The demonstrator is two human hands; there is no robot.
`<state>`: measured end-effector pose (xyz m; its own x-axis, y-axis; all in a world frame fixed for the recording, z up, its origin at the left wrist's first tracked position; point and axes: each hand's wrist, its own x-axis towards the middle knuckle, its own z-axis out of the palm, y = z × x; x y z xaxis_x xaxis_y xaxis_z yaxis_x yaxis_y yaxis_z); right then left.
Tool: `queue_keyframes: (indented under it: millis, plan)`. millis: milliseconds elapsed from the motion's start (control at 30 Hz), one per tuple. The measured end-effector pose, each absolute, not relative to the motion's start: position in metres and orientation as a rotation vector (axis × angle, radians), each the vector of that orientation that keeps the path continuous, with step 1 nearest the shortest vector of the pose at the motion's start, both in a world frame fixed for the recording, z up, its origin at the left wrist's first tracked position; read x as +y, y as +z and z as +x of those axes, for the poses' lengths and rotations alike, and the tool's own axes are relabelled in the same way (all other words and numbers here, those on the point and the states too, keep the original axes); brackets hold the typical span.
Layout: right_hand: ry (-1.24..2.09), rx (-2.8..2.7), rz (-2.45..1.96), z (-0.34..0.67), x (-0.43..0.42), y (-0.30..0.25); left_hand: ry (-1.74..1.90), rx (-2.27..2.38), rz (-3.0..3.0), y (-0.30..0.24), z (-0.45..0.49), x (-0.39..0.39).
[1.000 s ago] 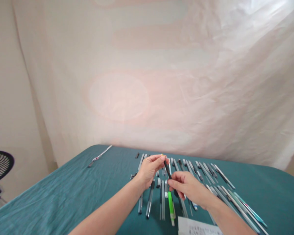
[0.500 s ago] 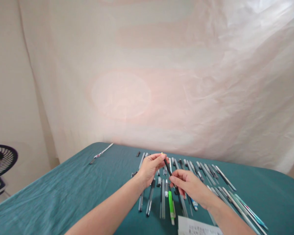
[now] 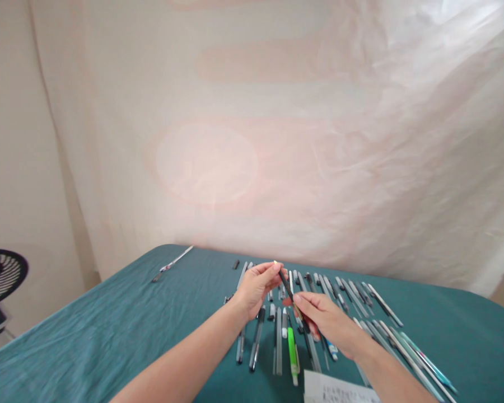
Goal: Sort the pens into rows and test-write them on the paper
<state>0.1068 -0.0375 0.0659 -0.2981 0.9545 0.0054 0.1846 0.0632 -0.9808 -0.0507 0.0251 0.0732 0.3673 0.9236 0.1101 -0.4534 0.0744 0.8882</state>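
Note:
A slim black pen (image 3: 286, 286) is held at a slant above the table between my two hands. My left hand (image 3: 258, 288) pinches its upper end, where a small light-coloured tip shows. Lower down the barrel, the thumb and fingers of my right hand (image 3: 315, 310) are closed on the same pen. Below my hands lie a bright green pen (image 3: 293, 351), a black-capped clear pen (image 3: 257, 341) and grey pen parts (image 3: 279, 341). My fingers partly cover some of the pens behind them.
Rows of pens and caps (image 3: 353, 296) lie on the green tablecloth (image 3: 109, 324). More long pens (image 3: 415, 352) are at the right, with a paper with handwriting (image 3: 340, 389) at the front. One white pen (image 3: 174, 263) lies far left. A black fan (image 3: 2, 280) stands beyond the left edge.
My right hand's fingers have shifted slightly on the black pen, so more of its lower barrel shows. My left hand keeps its pinch at the upper end.

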Motion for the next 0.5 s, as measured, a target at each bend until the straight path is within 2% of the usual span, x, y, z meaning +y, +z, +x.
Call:
queue_keyframes:
  millis: [200,500]
  plan:
    - [1.201,-1.566,-1.319,0.110,-0.031,0.059,1.134,0.588,1.092,0.069,-0.050,0.025]
    - [1.275,-1.627,-1.300,0.109,-0.032,0.052,1.154,1.328,1.772,0.065,-0.098,0.075]
